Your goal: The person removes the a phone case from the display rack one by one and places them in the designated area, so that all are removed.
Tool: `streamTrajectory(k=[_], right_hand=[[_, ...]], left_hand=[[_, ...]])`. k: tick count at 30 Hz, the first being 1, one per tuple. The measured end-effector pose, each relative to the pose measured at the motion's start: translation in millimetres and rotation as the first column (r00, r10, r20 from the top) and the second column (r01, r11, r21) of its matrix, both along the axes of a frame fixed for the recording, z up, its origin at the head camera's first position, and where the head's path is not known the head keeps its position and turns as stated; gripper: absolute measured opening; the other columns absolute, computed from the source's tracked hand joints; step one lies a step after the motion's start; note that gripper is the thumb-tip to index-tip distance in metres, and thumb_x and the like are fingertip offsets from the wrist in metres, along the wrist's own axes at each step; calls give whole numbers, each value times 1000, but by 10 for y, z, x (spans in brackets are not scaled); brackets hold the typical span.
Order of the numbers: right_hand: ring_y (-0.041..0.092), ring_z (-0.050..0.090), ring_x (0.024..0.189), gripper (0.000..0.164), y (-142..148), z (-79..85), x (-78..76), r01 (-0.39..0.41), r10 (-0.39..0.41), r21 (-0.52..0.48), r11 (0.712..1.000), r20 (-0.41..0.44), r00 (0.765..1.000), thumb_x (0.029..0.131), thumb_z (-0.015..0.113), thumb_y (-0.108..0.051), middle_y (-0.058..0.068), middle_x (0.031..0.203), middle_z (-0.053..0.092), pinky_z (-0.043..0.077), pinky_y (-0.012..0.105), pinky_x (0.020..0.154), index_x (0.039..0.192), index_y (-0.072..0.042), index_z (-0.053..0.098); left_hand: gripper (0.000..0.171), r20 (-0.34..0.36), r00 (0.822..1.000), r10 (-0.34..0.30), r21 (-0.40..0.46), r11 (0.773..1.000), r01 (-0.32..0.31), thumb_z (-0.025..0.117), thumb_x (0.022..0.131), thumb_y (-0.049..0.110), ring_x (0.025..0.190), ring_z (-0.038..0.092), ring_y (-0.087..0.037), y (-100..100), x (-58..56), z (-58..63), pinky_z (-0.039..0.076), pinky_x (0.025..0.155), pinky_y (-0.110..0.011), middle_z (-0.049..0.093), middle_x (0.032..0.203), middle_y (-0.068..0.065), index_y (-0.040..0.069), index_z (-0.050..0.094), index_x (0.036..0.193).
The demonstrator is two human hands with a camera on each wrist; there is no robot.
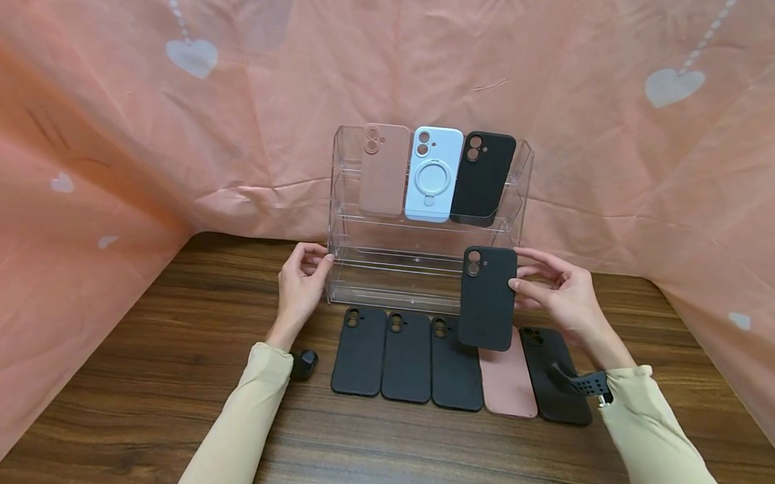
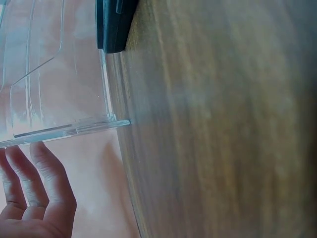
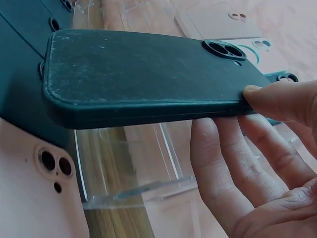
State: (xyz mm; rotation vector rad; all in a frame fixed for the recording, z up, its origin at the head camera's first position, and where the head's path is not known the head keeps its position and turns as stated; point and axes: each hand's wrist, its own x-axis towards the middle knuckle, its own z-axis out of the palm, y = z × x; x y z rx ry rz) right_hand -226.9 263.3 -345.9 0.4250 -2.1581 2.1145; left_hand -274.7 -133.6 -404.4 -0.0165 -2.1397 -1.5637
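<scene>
My right hand (image 1: pixel 561 294) pinches a black phone case (image 1: pixel 486 299) by its right edge, thumb on the back face and fingers at the side. The case is held upright in front of the lower part of a clear acrylic display stand (image 1: pixel 385 297), camera cutouts at the top. My left hand (image 1: pixel 301 282) touches the stand's left side panel, its fingertips on the outer face in the left wrist view. On the stand's top tier lean a pink case (image 1: pixel 385 171), a light blue case (image 1: pixel 430 201) with a ring, and another black case (image 1: pixel 486 174).
Several black cases (image 1: pixel 358 351) and one pink case (image 1: pixel 509 381) lie side by side on the wooden table (image 1: pixel 165 377) in front of the stand. Behind hangs a pink curtain (image 1: pixel 263 124) with white hearts. Each wrist wears a black strap (image 1: pixel 590 384).
</scene>
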Motion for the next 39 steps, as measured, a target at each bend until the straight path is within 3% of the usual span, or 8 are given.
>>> streamTrajectory(k=[14, 39], right_hand=[[10, 76, 77, 50, 281, -66, 152, -13, 12, 62, 998, 17, 1000, 89, 72, 7, -3, 95, 76, 63, 32, 65, 135, -12, 64], [9, 76, 85, 57, 961, -281, 404, -66, 65, 12, 998, 54, 996, 93, 60, 16, -3, 102, 77, 64, 34, 66, 144, -10, 58]], left_hand=[[17, 3, 1000, -2, -8, 1000, 2, 71, 96, 20, 72, 61, -8, -6, 14, 1, 47, 64, -16, 70, 94, -12, 9, 68, 108], [16, 1, 1000, -4, 3, 1000, 4, 72, 95, 20, 71, 60, -7, -6, 0, -15, 46, 65, -16, 70, 93, -13, 9, 68, 107]])
